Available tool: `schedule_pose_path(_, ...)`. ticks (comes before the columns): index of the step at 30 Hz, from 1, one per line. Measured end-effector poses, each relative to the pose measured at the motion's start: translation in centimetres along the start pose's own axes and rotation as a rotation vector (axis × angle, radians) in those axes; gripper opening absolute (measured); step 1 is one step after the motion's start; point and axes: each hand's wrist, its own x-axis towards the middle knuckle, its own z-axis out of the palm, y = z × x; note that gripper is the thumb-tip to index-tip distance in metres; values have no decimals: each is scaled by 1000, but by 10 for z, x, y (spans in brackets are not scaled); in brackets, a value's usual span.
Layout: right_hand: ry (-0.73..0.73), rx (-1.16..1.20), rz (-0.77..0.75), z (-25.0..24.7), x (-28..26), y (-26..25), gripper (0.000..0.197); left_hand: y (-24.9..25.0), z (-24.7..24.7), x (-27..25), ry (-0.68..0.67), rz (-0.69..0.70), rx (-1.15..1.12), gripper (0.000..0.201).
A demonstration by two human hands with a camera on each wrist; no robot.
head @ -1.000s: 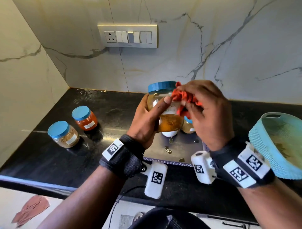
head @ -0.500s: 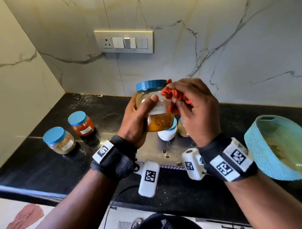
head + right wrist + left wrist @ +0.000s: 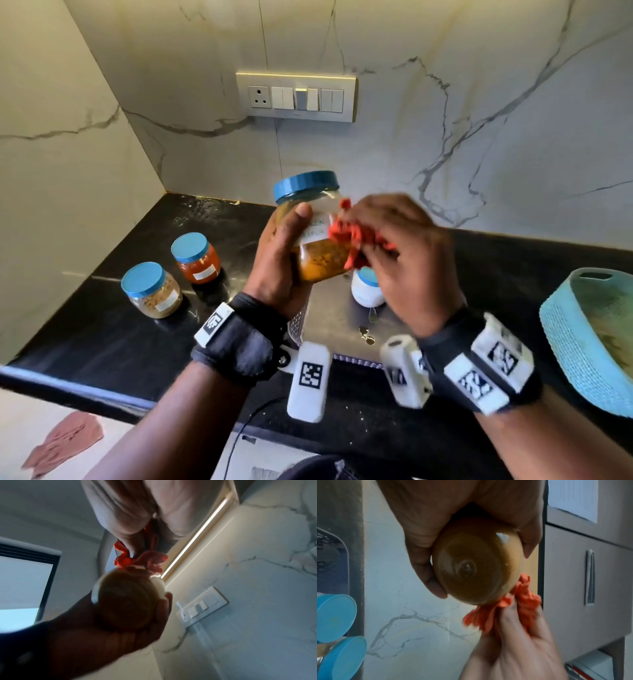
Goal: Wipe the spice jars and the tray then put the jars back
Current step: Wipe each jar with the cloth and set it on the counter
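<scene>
My left hand point(image 3: 284, 253) grips a blue-lidded jar of yellow spice point(image 3: 315, 236) above the steel tray point(image 3: 339, 329), thumb across its label. From below, the jar's base point(image 3: 477, 566) fills the left wrist view. My right hand point(image 3: 404, 260) holds a bunched orange cloth point(image 3: 346, 236) against the jar's right side; the cloth point(image 3: 142, 559) also shows in the right wrist view. A white jar point(image 3: 366, 286) stands on the tray, partly hidden by my right hand. Two more blue-lidded jars sit on the black counter at left: a red-spice one point(image 3: 197, 257) and a brown-spice one point(image 3: 150, 289).
A turquoise basket point(image 3: 589, 339) stands on the counter at the right. A switch panel point(image 3: 296, 97) is on the marble back wall. The side wall closes off the counter's left. A reddish rag point(image 3: 63, 445) lies on the floor below the counter's front edge.
The jar and both hands have shifted slightly left in view. The cloth has moved down the jar's side, from near the lid to its label and lower body.
</scene>
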Motion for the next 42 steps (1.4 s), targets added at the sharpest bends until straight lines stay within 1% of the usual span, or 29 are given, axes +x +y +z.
schedule_pose_path(3, -20, -30, -89, 4, -19, -12, 31, 5, -12, -2, 20, 5, -21, 106)
schedule_pose_path(5, -9, -16, -105, 5, -5, -7, 30, 4, -11, -4, -27, 18, -27, 101)
schedule_pose_path(8, 93, 43, -12, 11, 30, 8, 27, 8, -4, -2, -58, 46, 11, 99)
schedule_pose_path(10, 130, 113, 96, 18, 35, 9, 31, 13, -4, 2, -45, 55, 30, 103)
schedule_pose_path(12, 103, 197, 183, 24, 25, 1, 42, 19, -10, 5, -25, 54, 21, 105)
schedule_pose_path(13, 70, 239, 196, 26, 19, -4, 44, 23, -15, 7, -19, 54, 10, 105)
schedule_pose_path(16, -94, 329, 172, 30, 0, -11, 50, 32, -25, 8, -21, 38, 11, 108)
schedule_pose_path(18, -143, 278, 126, 33, -1, -9, 56, 36, -30, 8, -22, 16, 23, 110)
schedule_pose_path(19, -124, 233, 108, 34, 1, -8, 56, 37, -32, 7, -22, 11, 30, 110)
schedule_pose_path(22, -19, 121, 45, 36, 14, -4, 47, 37, -39, 6, -28, 6, 59, 109)
schedule_pose_path(26, 21, 108, 12, 42, 41, -3, 43, 42, -45, 4, -40, 12, 79, 115)
schedule_pose_path(27, 18, 109, 0, 43, 42, -7, 43, 45, -46, 4, -42, 21, 69, 114)
schedule_pose_path(29, -12, 75, -52, 49, 31, -20, 46, 56, -53, 6, -49, 28, 37, 102)
schedule_pose_path(31, -56, 15, -133, 58, 11, -35, 42, 65, -62, 7, -39, 6, 20, 86)
schedule_pose_path(33, -68, -12, -176, 66, 2, -42, 39, 69, -70, 5, -63, -15, 32, 80)
schedule_pose_path(35, -33, -6, -126, 71, 14, -38, 41, 67, -77, 3, -101, -29, 34, 81)
schedule_pose_path(38, 56, 89, 22, 76, 45, -30, 33, 66, -80, 4, -135, -51, 24, 86)
schedule_pose_path(40, 64, 139, 38, 78, 50, -32, 32, 71, -82, 7, -149, -44, 5, 88)
schedule_pose_path(42, 56, 81, -2, 81, 39, -42, 31, 77, -84, 9, -165, -38, 1, 79)
